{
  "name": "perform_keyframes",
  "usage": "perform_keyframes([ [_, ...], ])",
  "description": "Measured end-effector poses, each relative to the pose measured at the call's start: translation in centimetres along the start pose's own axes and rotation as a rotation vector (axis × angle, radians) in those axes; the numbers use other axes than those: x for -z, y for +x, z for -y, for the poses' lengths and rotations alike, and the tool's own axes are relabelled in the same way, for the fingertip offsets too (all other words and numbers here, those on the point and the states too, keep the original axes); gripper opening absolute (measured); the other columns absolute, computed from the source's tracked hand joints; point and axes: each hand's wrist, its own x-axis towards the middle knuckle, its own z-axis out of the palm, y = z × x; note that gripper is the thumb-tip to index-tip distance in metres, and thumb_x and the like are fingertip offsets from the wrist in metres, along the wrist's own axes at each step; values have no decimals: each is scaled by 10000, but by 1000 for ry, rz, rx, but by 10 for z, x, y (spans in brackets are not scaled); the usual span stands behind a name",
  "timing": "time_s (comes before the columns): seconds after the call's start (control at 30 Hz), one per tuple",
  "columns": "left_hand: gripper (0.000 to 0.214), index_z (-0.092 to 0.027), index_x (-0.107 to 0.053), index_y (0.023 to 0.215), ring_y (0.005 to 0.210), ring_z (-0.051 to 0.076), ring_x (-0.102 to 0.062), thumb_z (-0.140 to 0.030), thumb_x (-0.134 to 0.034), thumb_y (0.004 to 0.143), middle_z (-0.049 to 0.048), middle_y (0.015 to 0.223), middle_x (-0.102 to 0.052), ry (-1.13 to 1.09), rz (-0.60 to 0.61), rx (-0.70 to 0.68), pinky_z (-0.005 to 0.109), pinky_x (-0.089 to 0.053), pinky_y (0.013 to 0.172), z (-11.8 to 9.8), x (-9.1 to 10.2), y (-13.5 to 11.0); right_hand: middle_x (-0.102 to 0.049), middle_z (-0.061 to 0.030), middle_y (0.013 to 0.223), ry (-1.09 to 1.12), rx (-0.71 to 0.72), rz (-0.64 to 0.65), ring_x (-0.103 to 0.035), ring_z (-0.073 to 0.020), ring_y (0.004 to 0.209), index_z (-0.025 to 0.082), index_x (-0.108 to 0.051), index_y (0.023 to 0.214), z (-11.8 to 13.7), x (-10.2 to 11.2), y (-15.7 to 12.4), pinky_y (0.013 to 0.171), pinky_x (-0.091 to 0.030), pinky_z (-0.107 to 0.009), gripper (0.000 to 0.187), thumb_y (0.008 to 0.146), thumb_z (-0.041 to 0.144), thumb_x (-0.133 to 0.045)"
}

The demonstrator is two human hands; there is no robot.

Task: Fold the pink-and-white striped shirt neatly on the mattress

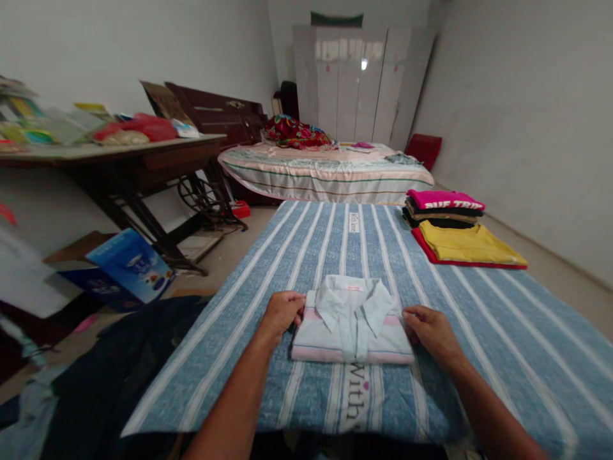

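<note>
A folded collared shirt (pixel 320 335), pale with pink bands and thin blue lines, lies flat with its collar pointing away from me. At its left edge, near the shoulder, my left hand (pixel 282 313) pinches the cloth between thumb and fingers. My right hand (pixel 433 332) is closed on the opposite edge, its fingertips partly hidden behind the shirt's side. Underneath is a blue and white striped cloth (pixel 249 306) with printed lettering, covering the table.
At the back right, a yellow folded shirt (pixel 472 244) lies on a red one, before a stack topped by a magenta shirt (pixel 445 199). A bed (pixel 325 176) stands beyond. To the left are a cluttered sewing-machine table (pixel 191 145) and a blue box (pixel 131 265).
</note>
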Motion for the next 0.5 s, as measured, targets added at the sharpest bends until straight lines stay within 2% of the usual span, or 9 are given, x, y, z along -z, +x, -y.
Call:
perform_keyframes([
  [0.13,188,-127,-594,627,293,39,-340,-308,-614,580,-53,400,-482,-117,76,75,167,-133,331,1,3,9,-458,52,371,49,-110,52,-412,-83,322,170,-560,599,9,-6,7,340,-271,-199,235,668,394,-556],
  [0.3,238,-146,-516,571,295,18,-290,-355,-631,570,-72,410,-431,-223,153,116,163,-112,331,7,4,20,-459,46,337,89,-232,78,-373,-72,275,160,-583,643,14,-5,11,307,-225,-183,214,680,368,-545],
  [0.5,261,-133,-565,657,301,13,-294,-339,-670,536,-68,438,-460,-282,238,143,158,-115,334,8,6,28,-469,40,339,146,-326,120,-368,-70,259,148,-590,674,16,-2,15,285,-209,-172,188,721,311,-507],
])
